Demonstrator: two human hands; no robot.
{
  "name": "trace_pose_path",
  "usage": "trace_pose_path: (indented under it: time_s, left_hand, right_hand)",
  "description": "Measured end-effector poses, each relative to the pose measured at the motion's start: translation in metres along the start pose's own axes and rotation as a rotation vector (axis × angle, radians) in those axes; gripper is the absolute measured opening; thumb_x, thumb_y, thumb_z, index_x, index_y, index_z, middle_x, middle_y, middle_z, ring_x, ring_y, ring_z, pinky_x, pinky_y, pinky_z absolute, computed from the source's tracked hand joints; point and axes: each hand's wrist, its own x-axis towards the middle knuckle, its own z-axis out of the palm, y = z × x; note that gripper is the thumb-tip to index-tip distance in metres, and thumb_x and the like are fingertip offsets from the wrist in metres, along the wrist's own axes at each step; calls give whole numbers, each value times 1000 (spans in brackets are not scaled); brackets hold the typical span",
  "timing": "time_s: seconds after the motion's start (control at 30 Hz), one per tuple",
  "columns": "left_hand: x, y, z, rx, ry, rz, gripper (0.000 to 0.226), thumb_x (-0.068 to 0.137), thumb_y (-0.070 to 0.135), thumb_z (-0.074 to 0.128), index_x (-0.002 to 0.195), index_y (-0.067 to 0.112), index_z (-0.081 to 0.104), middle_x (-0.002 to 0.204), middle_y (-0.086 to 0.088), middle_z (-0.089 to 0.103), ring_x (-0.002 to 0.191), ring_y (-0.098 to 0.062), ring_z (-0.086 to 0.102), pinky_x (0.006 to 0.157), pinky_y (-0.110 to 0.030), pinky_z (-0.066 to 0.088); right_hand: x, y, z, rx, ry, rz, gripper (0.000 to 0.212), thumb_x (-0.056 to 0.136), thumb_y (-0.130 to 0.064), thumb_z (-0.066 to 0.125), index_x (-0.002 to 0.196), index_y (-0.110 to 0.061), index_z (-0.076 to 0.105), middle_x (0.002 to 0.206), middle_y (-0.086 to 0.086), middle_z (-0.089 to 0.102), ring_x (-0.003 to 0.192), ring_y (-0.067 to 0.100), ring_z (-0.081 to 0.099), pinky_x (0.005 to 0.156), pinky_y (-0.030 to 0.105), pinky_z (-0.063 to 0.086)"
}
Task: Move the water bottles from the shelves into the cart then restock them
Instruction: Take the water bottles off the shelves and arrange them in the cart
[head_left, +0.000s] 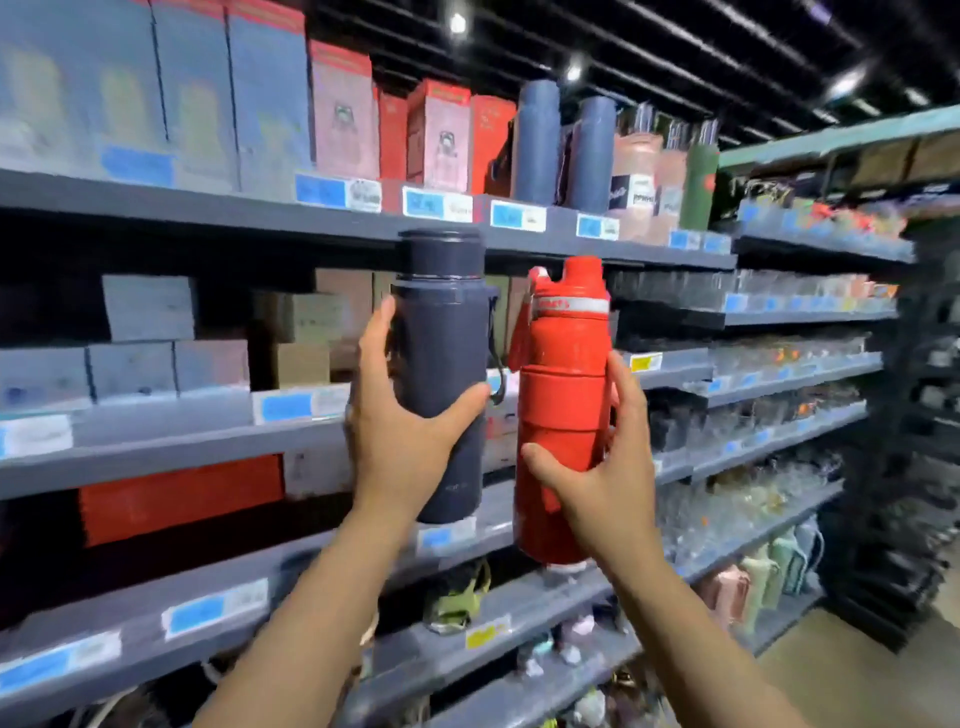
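My left hand (402, 415) grips a tall dark navy bottle (441, 332) around its middle and holds it upright in front of the shelves. Beside it, my right hand (597, 467) grips a red bottle (563, 395) with a red cap and strap, also upright. The two bottles stand side by side, close but apart. On the top shelf (363, 221) stand two more navy bottles (537, 143), pink bottles (636, 176) and a green one (701, 184). No cart is in view.
Grey shelves run from left to right with blue price tags. Blue and red boxes (343, 111) fill the top shelf's left part, more boxes sit on the shelf below. Glassware (769, 358) lines the shelves to the right. An aisle floor (857, 670) opens at the lower right.
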Motion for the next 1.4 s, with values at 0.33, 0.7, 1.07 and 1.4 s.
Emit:
trace_pose_path:
  time_s: [0.33,0.7,1.07,1.4]
  left_hand:
    - [199,20,115,48,178,396,94,66,30,84,144,21,32,140,9,47,123,-5,48,101,-27,42]
    - [334,16,215,239,319,476,97,67,24,83,144,21,25,139,-3,42,117,-11,46,96,-18,38]
    - [355,-64,245,482,272,251,98,67,23,83,144,30,24,137,-7,42,116,-24,47,88,-33,41]
    - [362,-77,242,684,200,83,101,72,30,80,147,35,12,131,-16,40,109,-37,51,88,-41,42]
  right_hand:
    - [212,47,-8,86,109,-262,100,59,-28,80,143,-41,27,138,-2,43,120,18,52,97,49,47]
    - [368,64,-29,294,61,-496,100,62,-29,82,143,-42,24,134,-6,40,116,15,53,89,45,53]
    - [412,96,-10,434,-4,-473,99,59,-30,83,139,-48,28,135,-9,45,118,13,54,93,44,51]
    - [412,99,18,458,-25,-409,98,59,-31,83,141,-44,30,130,-10,45,110,-7,50,94,39,51]
